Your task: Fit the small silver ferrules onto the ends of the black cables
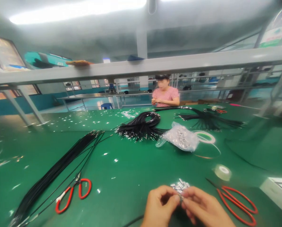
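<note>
My left hand (160,206) and my right hand (203,208) meet at the near edge of the green table (131,170), fingertips pinched together on a small silver metal piece (180,198). Just beyond the fingers lies a little heap of silver metal pieces (180,186). A thin black cord (133,220) runs out from under my left hand. What lies below the palms is hidden.
Red-handled scissors (73,192) lie left beside a long bundle of black cords (58,167); another red pair (237,203) lies right. Farther back are a coiled cord bundle (141,126), a clear bag of metal pieces (181,137), tape rolls (222,171). A person in pink (165,96) works opposite.
</note>
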A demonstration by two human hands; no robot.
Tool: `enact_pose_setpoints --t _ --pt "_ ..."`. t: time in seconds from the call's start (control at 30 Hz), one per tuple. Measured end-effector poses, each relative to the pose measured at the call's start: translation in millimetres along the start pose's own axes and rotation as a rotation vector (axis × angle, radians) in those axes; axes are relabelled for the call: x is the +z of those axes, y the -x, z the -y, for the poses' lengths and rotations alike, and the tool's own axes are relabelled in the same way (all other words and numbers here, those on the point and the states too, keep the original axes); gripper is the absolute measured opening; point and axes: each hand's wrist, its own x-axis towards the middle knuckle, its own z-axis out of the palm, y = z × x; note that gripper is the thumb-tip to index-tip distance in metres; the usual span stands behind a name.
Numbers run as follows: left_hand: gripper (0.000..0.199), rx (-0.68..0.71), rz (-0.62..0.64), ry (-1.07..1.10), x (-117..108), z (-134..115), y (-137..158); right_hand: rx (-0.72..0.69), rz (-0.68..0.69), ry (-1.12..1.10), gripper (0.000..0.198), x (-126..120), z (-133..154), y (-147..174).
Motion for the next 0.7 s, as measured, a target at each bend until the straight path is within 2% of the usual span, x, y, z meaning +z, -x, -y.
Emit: enact_pose_setpoints --t 0.1,0.2,0.3,0.4,0.5,0.7 --pt "0.013 0.114 -0.044 -0.236 1.6 -7.6 2.9 0.005 -0.003 -0.007 0.035 1.1 3.3 2.3" --pt "0.018 0.293 -0.051 -0.498 2.7 -16.4 5.9 0.041 -0.012 -0.041 0.039 0.4 4.5 3.4" --pt "0.020 0.458 -0.046 -0.629 4.0 -20.9 7.6 0.089 0.025 -0.084 0.039 -2.9 2.1 2.4" --pt "0.022 0.544 -0.052 -0.697 5.5 -21.8 7.8 0.126 0.076 -0.140 0.035 -6.9 -2.3 0.8" --pt "0.022 0.538 -0.052 -0.705 6.0 -21.8 7.3 0.151 0.097 -0.179 0.034 -8.4 -5.1 0.6" --pt "0.017 0.313 -0.106 -0.514 6.6 -14.9 6.0 0.139 -0.007 -0.170 0.038 -3.1 -3.8 3.4"
